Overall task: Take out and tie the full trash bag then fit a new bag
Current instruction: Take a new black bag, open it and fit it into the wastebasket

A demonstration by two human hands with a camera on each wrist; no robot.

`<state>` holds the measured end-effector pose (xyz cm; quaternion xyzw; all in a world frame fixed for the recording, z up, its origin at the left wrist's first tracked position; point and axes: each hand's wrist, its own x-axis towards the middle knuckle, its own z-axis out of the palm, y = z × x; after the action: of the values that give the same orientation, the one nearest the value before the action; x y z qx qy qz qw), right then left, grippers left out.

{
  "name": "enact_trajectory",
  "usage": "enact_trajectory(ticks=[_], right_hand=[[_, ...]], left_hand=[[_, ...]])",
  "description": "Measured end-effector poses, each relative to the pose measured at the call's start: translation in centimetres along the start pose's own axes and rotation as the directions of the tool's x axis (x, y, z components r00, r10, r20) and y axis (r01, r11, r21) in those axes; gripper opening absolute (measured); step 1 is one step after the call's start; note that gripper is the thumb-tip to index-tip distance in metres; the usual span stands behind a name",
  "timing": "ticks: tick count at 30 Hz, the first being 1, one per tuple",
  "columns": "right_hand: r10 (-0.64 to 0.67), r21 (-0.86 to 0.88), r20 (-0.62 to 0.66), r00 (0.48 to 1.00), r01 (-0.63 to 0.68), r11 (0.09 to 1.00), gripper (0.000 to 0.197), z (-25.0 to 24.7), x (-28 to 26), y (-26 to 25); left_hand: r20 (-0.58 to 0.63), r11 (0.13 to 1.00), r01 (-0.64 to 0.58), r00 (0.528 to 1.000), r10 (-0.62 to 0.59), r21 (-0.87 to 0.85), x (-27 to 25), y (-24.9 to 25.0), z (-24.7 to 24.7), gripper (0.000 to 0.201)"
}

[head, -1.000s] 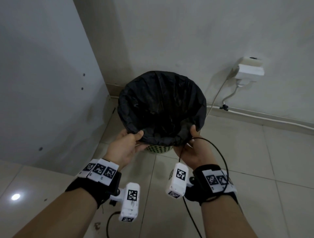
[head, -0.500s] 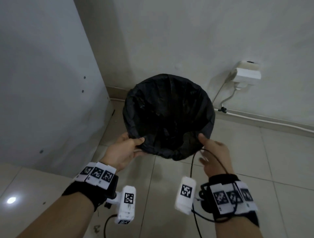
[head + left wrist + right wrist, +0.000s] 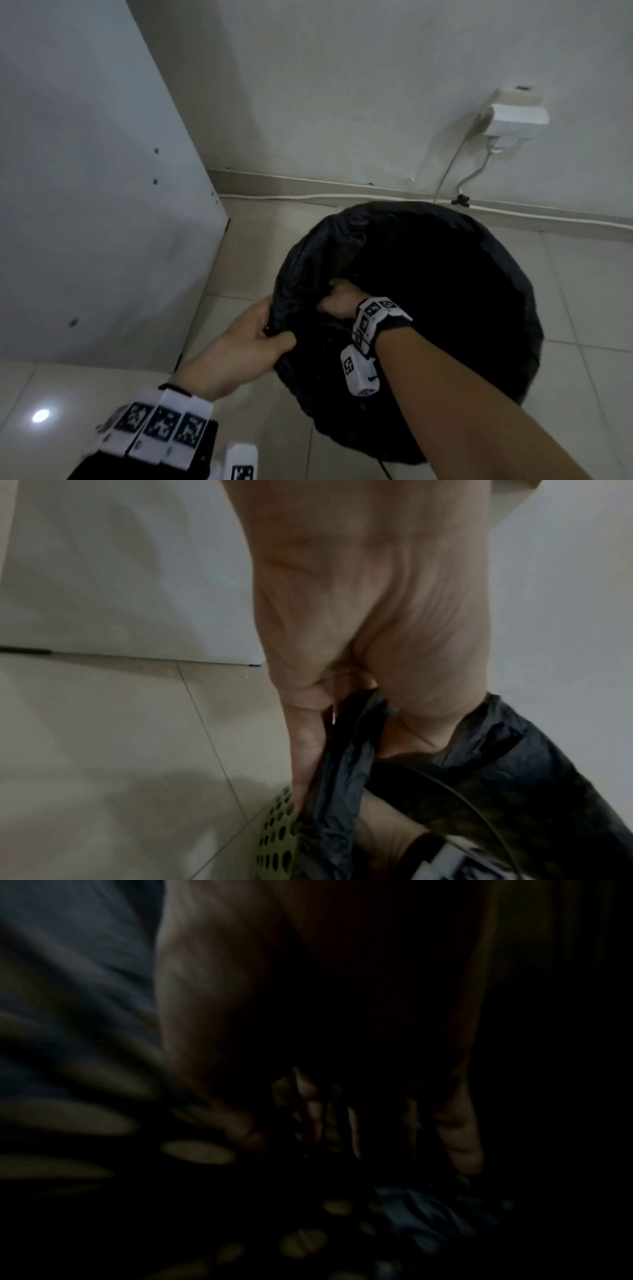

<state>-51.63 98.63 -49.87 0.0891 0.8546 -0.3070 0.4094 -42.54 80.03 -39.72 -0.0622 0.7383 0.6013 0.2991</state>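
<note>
My left hand [image 3: 251, 342] pinches the black bag's [image 3: 462, 291] rim, draped over the green bin [image 3: 277, 840] on the floor. My right hand [image 3: 340, 299] reaches inside; its grip is too dark to tell.

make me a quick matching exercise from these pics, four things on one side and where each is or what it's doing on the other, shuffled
Things:
1. left hand
2. right hand
3. green perforated bin
4. white power adapter

States:
A. on the wall
B. reaches inside the black trash bag
C. lined by the bag
D. grips the bag's edge at the rim

Pairs: 1-D, 2-B, 3-C, 4-A
</note>
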Motion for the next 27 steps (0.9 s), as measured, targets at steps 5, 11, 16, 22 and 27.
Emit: enact_trajectory(ticks=[5,11,16,22,27], right_hand=[[0.025,0.065,-0.043,0.999,-0.022,0.998,0.106,0.5,3.0,1.9],[-0.003,-0.321,0.056,0.998,0.021,0.947,0.053,-3.4,-0.9,-2.8],[-0.045,-0.272,-0.223,0.974,-0.018,0.962,0.074,-6.3,0.0,-0.9],[-0.091,-0.416,-0.154,0.984,0.019,0.909,0.058,-6.1,-1.8,0.6],[0.21,-0.483,0.379,0.901,-0.001,0.876,0.023,-5.4,-3.6,-0.6]], left_hand=[[0.003,0.999,-0.01,1.0,0.01,0.033,-0.5,-0.6,-0.3,0.051],[-0.041,0.999,0.003,0.999,-0.005,-0.049,0.5,0.3,0.1,0.044],[-0.029,0.998,-0.035,0.999,0.033,-0.048,0.7,1.0,0.9,0.043],[-0.036,0.997,-0.03,0.999,0.027,-0.078,0.6,0.8,0.6,0.041],[-0.03,0.999,-0.032,0.999,0.033,0.02,0.4,1.2,1.1,0.043]])
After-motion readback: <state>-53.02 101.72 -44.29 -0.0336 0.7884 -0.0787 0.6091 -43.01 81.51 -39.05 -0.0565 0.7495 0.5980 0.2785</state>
